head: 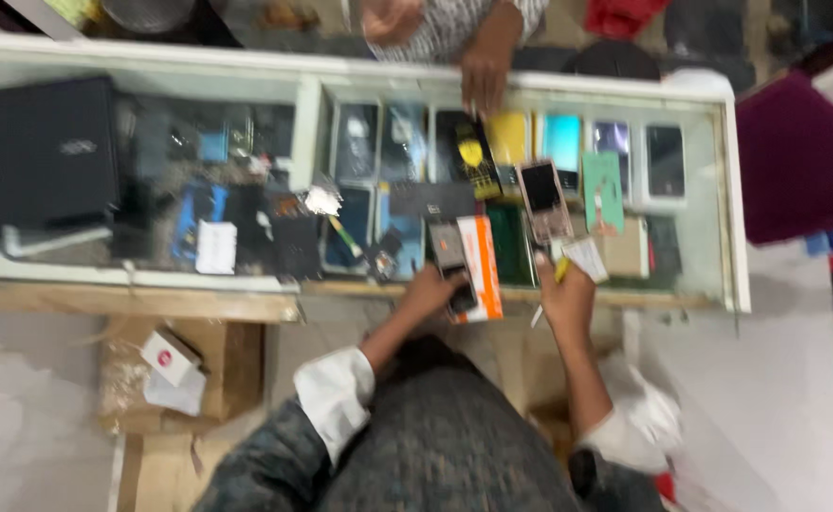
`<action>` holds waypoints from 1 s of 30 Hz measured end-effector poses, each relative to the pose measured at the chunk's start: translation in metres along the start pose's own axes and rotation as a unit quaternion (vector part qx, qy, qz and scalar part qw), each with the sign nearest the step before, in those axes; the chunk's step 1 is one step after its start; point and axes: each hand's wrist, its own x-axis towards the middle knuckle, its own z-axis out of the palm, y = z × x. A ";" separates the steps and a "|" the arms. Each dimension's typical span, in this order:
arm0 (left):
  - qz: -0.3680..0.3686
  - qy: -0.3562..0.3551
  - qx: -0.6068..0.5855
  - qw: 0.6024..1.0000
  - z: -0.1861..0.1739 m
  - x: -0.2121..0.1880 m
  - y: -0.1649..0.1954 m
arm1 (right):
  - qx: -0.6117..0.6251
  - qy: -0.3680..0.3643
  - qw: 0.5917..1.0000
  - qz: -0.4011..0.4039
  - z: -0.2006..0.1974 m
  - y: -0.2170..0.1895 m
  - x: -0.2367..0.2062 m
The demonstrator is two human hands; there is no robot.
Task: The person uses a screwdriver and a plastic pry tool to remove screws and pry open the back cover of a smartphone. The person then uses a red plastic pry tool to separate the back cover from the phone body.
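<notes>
- Two hands of the wearer reach forward over the near edge of a glass display counter, forearms angled up from white cuffs.
- The left hand is bent at the wrist and closed around a dark phone lying against an orange-and-white box; the fingers wrap the phone's lower end.
- The right hand is raised just right of the box, pinching a small white card and a thin yellow pen; blur hides how tightly.
- A pink keypad phone lies on the glass just beyond the right hand, and a black-and-yellow phone lies farther back.
- Another person's hand comes down from the far side, fingertips resting on the counter's far edge.
- A closed black laptop fills the counter's left end, well apart from the hands.
- The glass between the hands and the far edge is crowded with phones underneath; the counter's right rim lies well to the right of the hand.
- Below the near edge sit cardboard boxes on the left.
</notes>
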 end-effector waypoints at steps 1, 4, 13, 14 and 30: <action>-0.069 -0.021 0.010 0.997 -0.001 0.001 0.001 | -0.043 0.032 0.996 -0.075 0.000 0.002 -0.001; -0.152 -0.067 -0.024 0.986 -0.009 -0.009 0.011 | -0.066 -0.038 0.997 -0.017 0.008 0.003 -0.002; -0.085 -0.069 -0.185 0.977 -0.055 -0.039 0.069 | -0.155 -0.039 0.987 0.016 0.019 0.002 -0.007; -0.058 -0.065 -0.204 0.975 -0.059 -0.042 0.073 | -0.148 -0.037 0.988 0.011 0.020 0.001 -0.007; -0.010 -0.180 -0.266 0.947 -0.139 -0.099 0.181 | -0.140 0.080 0.986 -0.052 0.035 -0.007 -0.002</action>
